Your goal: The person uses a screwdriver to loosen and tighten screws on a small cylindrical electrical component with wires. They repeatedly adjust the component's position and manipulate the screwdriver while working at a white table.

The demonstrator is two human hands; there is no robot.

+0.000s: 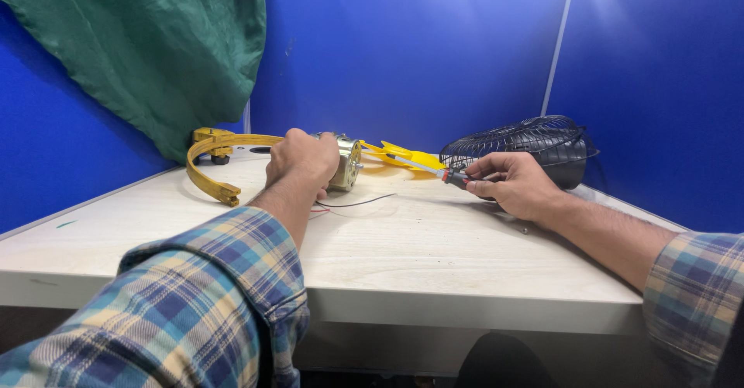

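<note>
Motor first: the small silvery metal electric motor sits on the pale wooden counter just above the middle of the frame, and your left hand is clenched over its near side, covering most of the body. Thin red and black wires trail from under that hand toward the lower right, lying loose on the counter.

Your right hand, right of centre, is closed around the dark handle of a red-and-black screwdriver. Its long axis runs nearly level across the frame, shaft pointing left toward the motor, with the tip just short of the motor's right face. So the motor lies to the left of your right hand, straight along the tool's line, and your left hand is the one already on it.

Farther back, a yellow plastic fan blade lies behind the shaft, a black wire fan guard rests behind your right hand, and a curved yellow plastic bracket sits at the left.
</note>
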